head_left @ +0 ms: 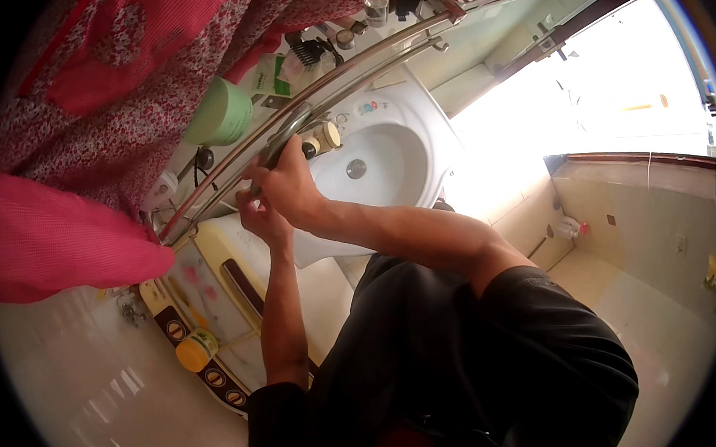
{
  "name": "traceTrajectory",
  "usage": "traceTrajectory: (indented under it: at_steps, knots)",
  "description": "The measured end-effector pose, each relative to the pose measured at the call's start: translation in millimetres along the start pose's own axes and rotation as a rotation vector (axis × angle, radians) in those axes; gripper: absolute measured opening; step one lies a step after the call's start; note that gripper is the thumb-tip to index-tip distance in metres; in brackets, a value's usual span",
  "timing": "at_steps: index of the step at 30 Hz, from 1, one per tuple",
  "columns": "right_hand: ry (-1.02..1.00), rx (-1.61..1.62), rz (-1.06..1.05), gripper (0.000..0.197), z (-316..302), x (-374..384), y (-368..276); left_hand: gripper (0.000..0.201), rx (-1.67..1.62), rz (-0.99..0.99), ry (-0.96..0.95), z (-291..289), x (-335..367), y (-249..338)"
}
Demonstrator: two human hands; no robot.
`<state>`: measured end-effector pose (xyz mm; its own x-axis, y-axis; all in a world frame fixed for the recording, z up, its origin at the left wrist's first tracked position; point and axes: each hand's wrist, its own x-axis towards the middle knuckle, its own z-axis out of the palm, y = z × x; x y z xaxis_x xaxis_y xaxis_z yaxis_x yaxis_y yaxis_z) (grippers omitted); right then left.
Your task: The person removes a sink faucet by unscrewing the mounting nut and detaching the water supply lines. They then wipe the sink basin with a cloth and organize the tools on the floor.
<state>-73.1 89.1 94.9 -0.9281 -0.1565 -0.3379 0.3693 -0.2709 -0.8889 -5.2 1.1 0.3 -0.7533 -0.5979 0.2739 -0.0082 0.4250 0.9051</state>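
My right hand [293,186] is closed round a slim, dark grey elongated thing [273,151], whose kind I cannot make out. It slants upward beside the metal towel rails [350,64]. Just below, my left hand [265,220] has its fingers bent in a pinch at the lower end of that thing; the fingers partly hide it. Both hands are above the near left side of the white washbasin [411,107]. Close to my right hand, small cream-capped containers [327,136] sit on the basin's rim.
Left of the basin stands a cream washing machine [239,343] with brown knobs, bearing a yellow-lidded jar [195,350]. Behind the rails, a shelf holds a pale green tub [221,113] and black combs [308,52]. Pink cloths [67,235] hang at left. A bright window [622,80] is at right.
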Motion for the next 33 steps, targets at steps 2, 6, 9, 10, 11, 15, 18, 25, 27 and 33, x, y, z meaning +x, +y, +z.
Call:
traceTrajectory:
  at_steps: [2,6,9,10,11,15,18,25,27,33]
  knots:
    - [-0.05,-0.022,-0.067,0.04,1,1,14,0.029,0.123,0.075,-0.042,-1,-1,0]
    - [-0.137,-0.215,-0.225,0.037,4,-4,30,0.024,-0.079,-0.243,0.007,7,3,37]
    - [-0.216,-0.361,-0.263,0.035,0,-10,31,0.022,0.4,-0.26,0.029,10,-7,37]
    - [-0.244,-0.394,-0.26,0.034,-3,-11,28,0.022,0.571,-0.169,0.005,9,-7,31]
    - [-0.272,-0.427,-0.257,0.033,-3,-11,25,0.022,0.732,-0.076,-0.001,10,-7,25]
    - [-0.312,-0.426,-0.29,0.031,-20,0,27,0.023,0.15,-0.068,-0.009,9,-21,30]
    - [-0.411,-0.446,-0.187,0.035,-34,-4,15,0.027,0.102,-0.048,-0.118,4,-28,30]
    - [-0.751,-0.549,-0.654,0.028,-110,31,15,0.024,-0.031,-0.13,-0.103,21,-8,74]
    - [-0.732,-0.762,-0.323,0.023,-153,75,29,0.022,0.136,-0.128,-0.258,28,3,84]
    - [-0.865,-1.317,-0.874,0.09,-175,174,65,0.032,0.012,-0.21,-0.474,36,20,71]
